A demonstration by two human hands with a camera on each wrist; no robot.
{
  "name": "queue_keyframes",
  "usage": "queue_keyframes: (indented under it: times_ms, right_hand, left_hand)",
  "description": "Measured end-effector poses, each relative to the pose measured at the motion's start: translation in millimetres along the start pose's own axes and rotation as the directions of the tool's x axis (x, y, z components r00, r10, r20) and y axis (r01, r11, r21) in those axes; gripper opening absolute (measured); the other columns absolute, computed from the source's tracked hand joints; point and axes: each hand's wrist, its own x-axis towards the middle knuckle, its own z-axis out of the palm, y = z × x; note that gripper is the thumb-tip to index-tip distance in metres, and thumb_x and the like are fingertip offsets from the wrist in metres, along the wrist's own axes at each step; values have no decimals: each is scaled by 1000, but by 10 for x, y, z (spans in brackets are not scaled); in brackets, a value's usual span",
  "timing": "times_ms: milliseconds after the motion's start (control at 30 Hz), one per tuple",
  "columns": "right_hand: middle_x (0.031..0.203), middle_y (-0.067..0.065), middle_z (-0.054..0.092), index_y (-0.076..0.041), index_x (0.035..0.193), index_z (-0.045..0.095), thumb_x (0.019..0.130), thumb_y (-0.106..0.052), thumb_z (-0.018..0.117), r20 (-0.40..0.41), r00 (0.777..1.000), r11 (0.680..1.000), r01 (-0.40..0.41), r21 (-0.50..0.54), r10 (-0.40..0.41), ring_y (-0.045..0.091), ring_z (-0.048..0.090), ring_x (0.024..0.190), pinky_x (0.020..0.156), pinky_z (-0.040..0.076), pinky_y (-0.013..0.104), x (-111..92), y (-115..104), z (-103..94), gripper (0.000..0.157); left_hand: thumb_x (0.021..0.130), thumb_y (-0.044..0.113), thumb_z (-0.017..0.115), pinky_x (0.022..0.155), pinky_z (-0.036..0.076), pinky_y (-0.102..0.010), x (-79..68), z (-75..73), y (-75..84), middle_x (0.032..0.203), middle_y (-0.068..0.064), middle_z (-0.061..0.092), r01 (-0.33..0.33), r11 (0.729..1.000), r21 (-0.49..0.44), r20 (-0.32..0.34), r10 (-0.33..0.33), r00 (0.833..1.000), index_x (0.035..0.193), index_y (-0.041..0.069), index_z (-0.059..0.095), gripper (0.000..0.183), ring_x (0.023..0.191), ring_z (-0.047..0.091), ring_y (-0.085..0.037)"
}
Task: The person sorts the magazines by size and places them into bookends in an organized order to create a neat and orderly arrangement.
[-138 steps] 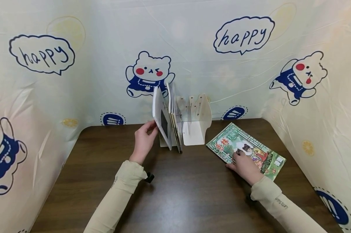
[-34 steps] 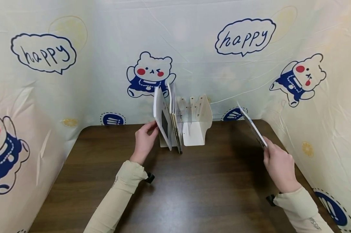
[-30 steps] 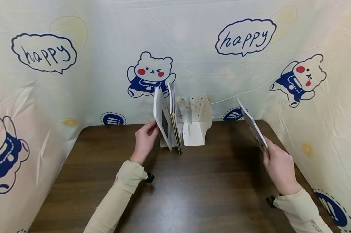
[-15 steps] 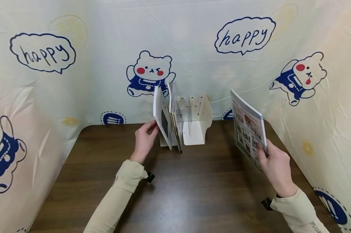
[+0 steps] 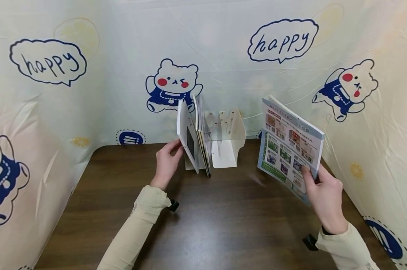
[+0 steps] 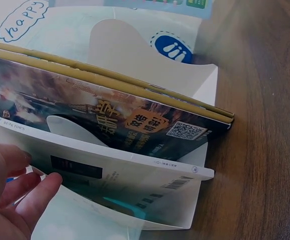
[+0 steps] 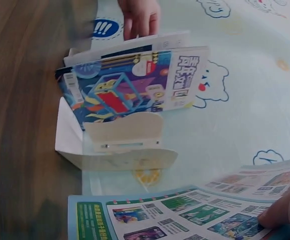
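Note:
My right hand (image 5: 326, 198) grips a magazine (image 5: 288, 148) by its right edge, thumb on the cover facing me, which is printed with rows of small pictures. It is held up over the right of the table. My left hand (image 5: 168, 163) is at the outer cover of a white book (image 6: 150, 172), fingertips against it. That book leans in a white bookend rack (image 5: 225, 153). To its right, magazines (image 6: 185, 115) stand upright; the right wrist view shows a colourful blue cover on the near one (image 7: 119, 90). The rack's right section holds nothing.
The rack stands at the back of a dark brown wooden table (image 5: 203, 225). Behind it hangs a pale cloth (image 5: 223, 48) with bear drawings, which also runs down both sides.
My right hand picked the magazine up off the table, raised it on edge, and turned it so its picture-covered side faces me. My left hand stays at the white book.

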Motion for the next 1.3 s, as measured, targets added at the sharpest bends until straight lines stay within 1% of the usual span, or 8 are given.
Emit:
queue_keyframes:
  times_ms: [100, 233, 400, 567, 667, 933, 1200, 1300]
  right_hand:
    - [117, 26, 73, 0, 132, 70, 98, -4, 69, -22, 999, 999, -36, 30, 36, 17, 76, 91, 72, 40, -2, -6, -11, -23, 34]
    - [119, 23, 73, -4, 130, 73, 97, -4, 71, -74, 991, 989, -100, 108, 109, -21, 60, 90, 73, 46, 2, 3, 3, -41, 33]
    - [119, 13, 75, -6, 123, 77, 95, -4, 75, -110, 973, 965, -177, 193, 201, -17, 65, 88, 72, 50, 5, 11, 36, -36, 29]
    - [106, -22, 71, 0, 115, 79, 93, -3, 77, -134, 967, 965, -192, 179, 217, -13, 64, 88, 70, 49, 4, -1, 72, -23, 22]
    - [99, -31, 63, 0, 112, 80, 92, -3, 78, -152, 968, 974, -177, 144, 199, -14, 62, 86, 68, 48, 2, -22, 74, -25, 21]
    - [112, -13, 76, -4, 118, 79, 94, -7, 77, -188, 957, 954, -174, 244, 222, -11, 69, 88, 73, 53, 8, -72, 40, -6, 25]
    - [110, -15, 75, 0, 116, 79, 94, -7, 77, -216, 934, 925, -208, 318, 284, -5, 72, 88, 73, 55, 10, -115, 6, 6, 23]
    - [110, -16, 75, -1, 116, 79, 93, -6, 77, -217, 934, 927, -208, 312, 283, -5, 72, 87, 72, 55, 10, -133, -28, -12, 23]
  left_hand:
    - [101, 9, 68, 92, 60, -51, 2, -2, 1, 124, -18, 73, 6, 1000, -4, -2, -6, 1000, 132, 4, 72, 31, 110, 71, -34]
    - [101, 9, 69, 89, 61, -47, 1, -6, 0, 122, -17, 74, 13, 1000, -1, -2, -13, 1000, 130, 4, 73, 30, 108, 72, -31]
    - [100, 8, 69, 86, 62, -43, 4, 0, -13, 121, -17, 74, 15, 1000, -17, -5, -15, 1000, 130, 4, 73, 30, 107, 72, -31]
    - [101, 9, 69, 85, 62, -40, 0, 1, -5, 123, -18, 73, 30, 999, -36, 6, -30, 1000, 132, 4, 72, 32, 108, 72, -31]
    - [101, 9, 69, 85, 62, -38, -7, 0, 2, 123, -18, 73, 38, 999, -39, 8, -37, 999, 132, 4, 72, 32, 109, 72, -32]
    - [100, 7, 69, 79, 62, -30, -9, 9, 2, 121, -19, 73, 38, 998, -56, 3, -38, 999, 131, 2, 72, 31, 107, 72, -33]
    - [100, 6, 69, 77, 61, -24, 1, 17, -19, 122, -18, 73, 46, 997, -59, 7, -46, 999, 132, 3, 72, 32, 107, 73, -31]
    - [100, 7, 68, 78, 62, -25, 7, 16, -20, 122, -18, 73, 55, 997, -55, 9, -54, 998, 132, 3, 71, 32, 107, 72, -30]
